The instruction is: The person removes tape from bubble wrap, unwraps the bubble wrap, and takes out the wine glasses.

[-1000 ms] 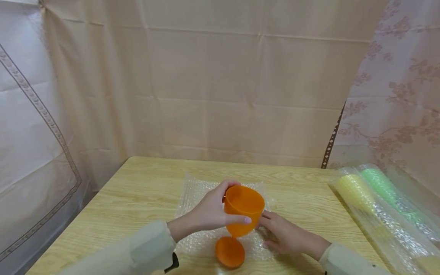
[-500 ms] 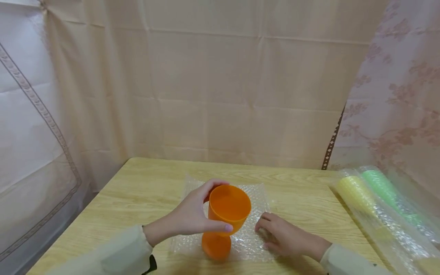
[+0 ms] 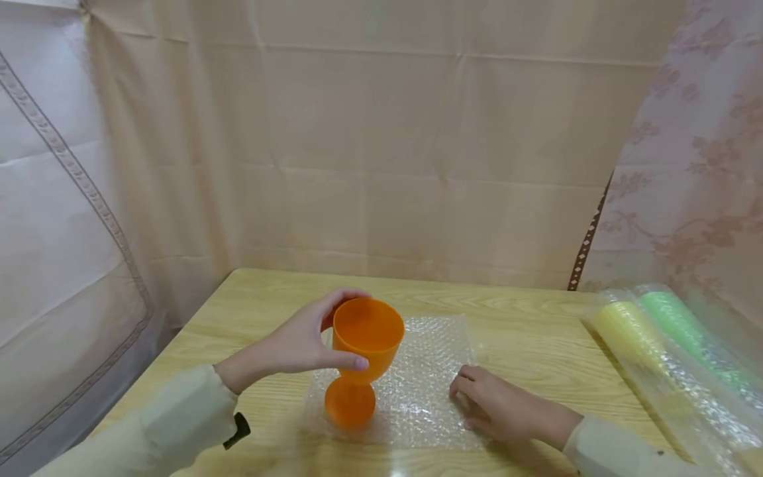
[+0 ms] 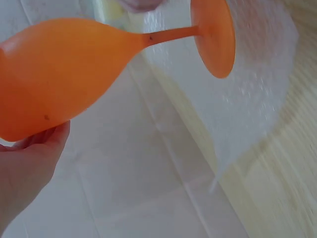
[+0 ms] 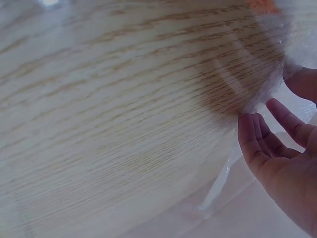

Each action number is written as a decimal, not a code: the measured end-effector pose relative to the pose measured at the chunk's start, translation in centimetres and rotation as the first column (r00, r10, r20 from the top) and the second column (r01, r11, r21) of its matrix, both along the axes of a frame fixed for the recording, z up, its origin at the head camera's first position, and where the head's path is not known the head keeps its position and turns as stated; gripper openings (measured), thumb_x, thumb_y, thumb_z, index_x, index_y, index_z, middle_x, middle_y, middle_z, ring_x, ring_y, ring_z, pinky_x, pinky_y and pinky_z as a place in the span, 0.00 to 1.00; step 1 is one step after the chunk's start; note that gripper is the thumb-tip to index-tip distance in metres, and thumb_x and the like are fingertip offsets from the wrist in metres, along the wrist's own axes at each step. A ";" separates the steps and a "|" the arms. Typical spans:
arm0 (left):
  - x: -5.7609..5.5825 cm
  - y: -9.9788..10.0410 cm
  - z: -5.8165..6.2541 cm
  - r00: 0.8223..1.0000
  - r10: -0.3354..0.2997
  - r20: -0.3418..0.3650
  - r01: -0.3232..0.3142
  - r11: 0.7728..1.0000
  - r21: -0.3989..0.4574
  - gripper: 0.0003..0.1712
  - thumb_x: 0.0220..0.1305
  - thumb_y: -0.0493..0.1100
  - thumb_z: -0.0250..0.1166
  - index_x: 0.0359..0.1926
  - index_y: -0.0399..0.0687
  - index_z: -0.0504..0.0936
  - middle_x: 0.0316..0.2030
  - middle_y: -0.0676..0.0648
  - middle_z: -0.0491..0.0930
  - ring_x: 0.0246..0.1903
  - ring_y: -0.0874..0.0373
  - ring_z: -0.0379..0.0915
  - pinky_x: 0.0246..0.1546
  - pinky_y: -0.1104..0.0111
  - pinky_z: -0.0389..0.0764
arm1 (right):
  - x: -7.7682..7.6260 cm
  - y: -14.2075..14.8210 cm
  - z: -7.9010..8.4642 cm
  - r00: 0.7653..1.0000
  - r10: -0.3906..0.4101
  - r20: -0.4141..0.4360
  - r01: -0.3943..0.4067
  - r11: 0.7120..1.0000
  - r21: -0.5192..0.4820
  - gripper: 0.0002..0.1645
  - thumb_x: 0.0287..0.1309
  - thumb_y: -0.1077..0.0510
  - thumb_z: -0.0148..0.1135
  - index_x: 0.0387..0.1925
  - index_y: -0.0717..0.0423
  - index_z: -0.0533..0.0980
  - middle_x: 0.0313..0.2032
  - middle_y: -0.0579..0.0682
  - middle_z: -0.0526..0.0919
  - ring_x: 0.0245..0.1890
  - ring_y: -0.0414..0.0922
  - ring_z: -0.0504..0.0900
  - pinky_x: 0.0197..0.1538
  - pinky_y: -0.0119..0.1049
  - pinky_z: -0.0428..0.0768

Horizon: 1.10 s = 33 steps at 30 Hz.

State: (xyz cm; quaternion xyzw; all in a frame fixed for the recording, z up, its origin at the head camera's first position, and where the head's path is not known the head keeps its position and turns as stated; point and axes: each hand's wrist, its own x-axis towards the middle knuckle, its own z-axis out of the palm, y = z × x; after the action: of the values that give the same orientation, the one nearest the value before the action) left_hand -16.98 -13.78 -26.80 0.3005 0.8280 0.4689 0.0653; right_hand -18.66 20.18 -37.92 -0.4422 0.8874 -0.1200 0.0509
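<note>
An orange goblet [image 3: 371, 326] with a round foot is in my left hand [image 3: 292, 341], whose fingers and thumb wrap round its bowl. In the left wrist view, its bowl [image 4: 69, 69], thin stem and foot all show. The foot is over the left part of a bubble wrap sheet [image 3: 423, 377] lying on the table; whether it touches I cannot tell. My right hand [image 3: 503, 404] rests at the sheet's right edge with loosely bent fingers. In the right wrist view, its fingertips [image 5: 247, 124] touch the edge of the wrap.
At the table's right edge lie a yellow item [image 3: 628, 331] and a green item [image 3: 673, 318], both wrapped in bubble wrap. A beige curtain [image 3: 417, 165] hangs behind the wooden table [image 3: 268, 298], with further cloths at both sides.
My left hand has carried the goblet leftward across the bubble wrap, from beside the right hand, and tilted it more upright. The right hand has stayed nearly in place.
</note>
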 end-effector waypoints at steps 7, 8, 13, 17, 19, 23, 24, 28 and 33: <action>-2.2 -2.2 0.3 0.996 0.088 -0.002 -0.088 0.996 0.009 0.44 0.52 0.46 0.74 0.67 0.47 0.61 0.60 0.45 0.73 0.60 0.49 0.71 0.68 0.48 0.64 | 0.1 -0.1 0.4 0.999 -0.037 0.032 0.036 0.999 0.037 0.18 0.57 0.55 0.66 0.48 0.50 0.73 0.45 0.42 0.72 0.40 0.31 0.67 0.42 0.29 0.76; -2.6 -2.5 0.3 0.995 0.101 -0.007 -0.101 0.995 0.015 0.44 0.52 0.45 0.74 0.67 0.46 0.61 0.60 0.44 0.73 0.60 0.48 0.71 0.68 0.48 0.64 | 0.1 -0.1 0.4 0.999 -0.042 0.034 0.041 0.998 0.040 0.18 0.57 0.55 0.66 0.48 0.50 0.73 0.45 0.42 0.72 0.40 0.32 0.67 0.42 0.29 0.76; -4.3 -4.2 0.4 0.985 0.170 -0.013 -0.169 0.985 0.028 0.43 0.54 0.44 0.72 0.67 0.46 0.60 0.60 0.42 0.72 0.60 0.46 0.70 0.68 0.46 0.63 | 0.3 0.0 0.5 0.998 -0.048 0.030 0.046 0.998 0.041 0.19 0.56 0.55 0.66 0.49 0.50 0.73 0.45 0.43 0.72 0.41 0.32 0.68 0.43 0.30 0.77; -5.5 -5.2 0.3 0.970 0.241 -0.031 -0.239 0.970 0.055 0.42 0.55 0.42 0.71 0.67 0.42 0.59 0.60 0.39 0.70 0.59 0.43 0.70 0.68 0.46 0.64 | 0.4 0.1 0.4 0.999 -0.039 0.014 0.039 0.999 0.034 0.19 0.56 0.55 0.66 0.49 0.51 0.73 0.45 0.43 0.72 0.41 0.32 0.68 0.41 0.29 0.77; -6.2 -5.6 0.2 0.959 0.281 -0.039 -0.278 0.958 0.075 0.43 0.55 0.41 0.71 0.67 0.41 0.58 0.61 0.38 0.69 0.60 0.43 0.69 0.68 0.47 0.64 | 0.4 0.2 0.4 0.999 -0.037 0.005 0.036 0.999 0.033 0.19 0.56 0.55 0.66 0.49 0.51 0.73 0.45 0.43 0.72 0.41 0.32 0.68 0.41 0.28 0.76; -7.4 -6.3 -0.2 0.930 0.367 -0.037 -0.362 0.928 0.092 0.45 0.55 0.42 0.71 0.69 0.40 0.56 0.63 0.37 0.67 0.60 0.42 0.67 0.69 0.48 0.63 | 0.4 0.2 0.3 1.000 -0.029 -0.007 0.029 0.999 0.027 0.19 0.56 0.55 0.66 0.49 0.51 0.73 0.45 0.43 0.72 0.41 0.32 0.68 0.41 0.29 0.76; -7.7 -6.6 -0.3 0.923 0.384 -0.034 -0.380 0.921 0.090 0.46 0.56 0.42 0.71 0.69 0.40 0.56 0.63 0.37 0.66 0.61 0.42 0.67 0.69 0.48 0.63 | 0.4 0.2 0.3 1.000 -0.024 -0.010 0.025 0.999 0.025 0.19 0.56 0.55 0.66 0.49 0.51 0.73 0.45 0.43 0.72 0.41 0.32 0.68 0.42 0.29 0.76; -8.9 -7.5 -1.2 0.899 0.436 -0.045 -0.432 0.898 0.088 0.47 0.56 0.44 0.71 0.70 0.39 0.54 0.65 0.36 0.64 0.61 0.41 0.65 0.69 0.49 0.64 | 0.5 0.1 0.1 1.000 -0.019 -0.016 0.020 1.000 0.023 0.19 0.56 0.55 0.66 0.49 0.51 0.73 0.45 0.44 0.72 0.41 0.32 0.68 0.42 0.29 0.76; -10.5 -9.1 -2.4 0.865 0.499 -0.050 -0.493 0.865 0.100 0.49 0.56 0.49 0.71 0.71 0.41 0.53 0.65 0.37 0.62 0.62 0.41 0.64 0.68 0.49 0.65 | 0.6 0.1 0.0 1.000 -0.019 -0.016 0.020 1.000 0.019 0.19 0.57 0.55 0.66 0.49 0.51 0.73 0.45 0.43 0.72 0.41 0.32 0.68 0.42 0.29 0.76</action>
State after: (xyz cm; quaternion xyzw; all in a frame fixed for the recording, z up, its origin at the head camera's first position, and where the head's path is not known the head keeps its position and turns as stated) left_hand -27.43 -22.84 -29.18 0.0974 0.8590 0.4925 -0.1007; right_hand -18.08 20.27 -37.95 -0.4339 0.8932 -0.1084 0.0470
